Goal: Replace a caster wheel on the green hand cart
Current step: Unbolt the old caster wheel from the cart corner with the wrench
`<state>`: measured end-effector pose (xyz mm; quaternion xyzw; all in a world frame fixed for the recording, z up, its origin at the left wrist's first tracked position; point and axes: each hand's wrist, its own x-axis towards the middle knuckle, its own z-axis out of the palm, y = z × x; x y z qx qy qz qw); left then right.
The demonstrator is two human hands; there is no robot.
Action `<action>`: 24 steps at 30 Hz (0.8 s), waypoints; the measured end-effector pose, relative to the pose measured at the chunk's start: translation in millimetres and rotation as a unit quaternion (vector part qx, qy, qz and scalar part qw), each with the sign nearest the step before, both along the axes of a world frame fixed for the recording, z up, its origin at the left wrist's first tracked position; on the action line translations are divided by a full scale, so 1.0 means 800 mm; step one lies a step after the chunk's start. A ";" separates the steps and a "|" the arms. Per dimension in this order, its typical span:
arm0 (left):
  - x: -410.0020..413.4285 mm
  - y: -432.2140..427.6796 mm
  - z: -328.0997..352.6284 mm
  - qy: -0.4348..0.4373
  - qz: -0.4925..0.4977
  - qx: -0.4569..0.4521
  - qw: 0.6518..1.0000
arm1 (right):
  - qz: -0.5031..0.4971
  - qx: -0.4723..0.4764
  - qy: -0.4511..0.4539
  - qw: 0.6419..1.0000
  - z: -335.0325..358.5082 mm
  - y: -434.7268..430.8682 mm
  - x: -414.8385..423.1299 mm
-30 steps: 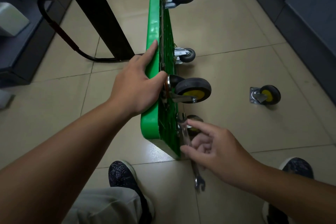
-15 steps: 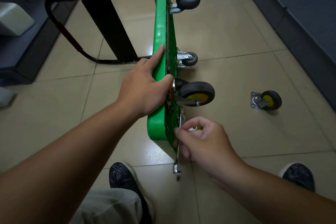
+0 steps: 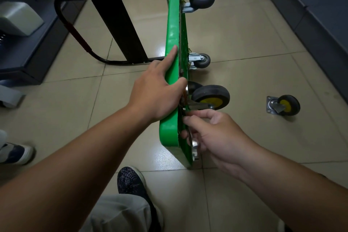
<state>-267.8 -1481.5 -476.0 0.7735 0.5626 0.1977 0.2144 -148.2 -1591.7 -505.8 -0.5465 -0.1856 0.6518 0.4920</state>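
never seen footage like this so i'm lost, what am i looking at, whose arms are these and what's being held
There is no machine here. A person wears a wide-angle camera on the head, so this one picture looks forward and down at their own two bare arms. A green plastic hand cart stands tipped on its side on the beige tiled floor, with its black handle frame reaching out to the left. The left hand grips the cart's upper edge. The right hand pinches a silver metal wrench against the cart's underside, just below a black caster wheel with a yellow hub mounted there. A second, loose caster of the same kind lies on the floor to the right.
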 end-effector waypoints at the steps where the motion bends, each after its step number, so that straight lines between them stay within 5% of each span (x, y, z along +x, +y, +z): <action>1: 0.000 0.000 0.000 0.001 0.000 -0.001 1.000 | 0.004 0.006 -0.019 1.000 -0.003 -0.002 -0.002; 15: 0.001 -0.006 0.006 -0.013 -0.007 -0.023 1.000 | 0.065 0.134 -0.112 0.982 -0.069 -0.037 0.006; 24: 0.002 -0.009 0.010 -0.036 -0.002 -0.027 0.999 | 0.055 0.210 -0.258 0.942 -0.132 -0.006 0.036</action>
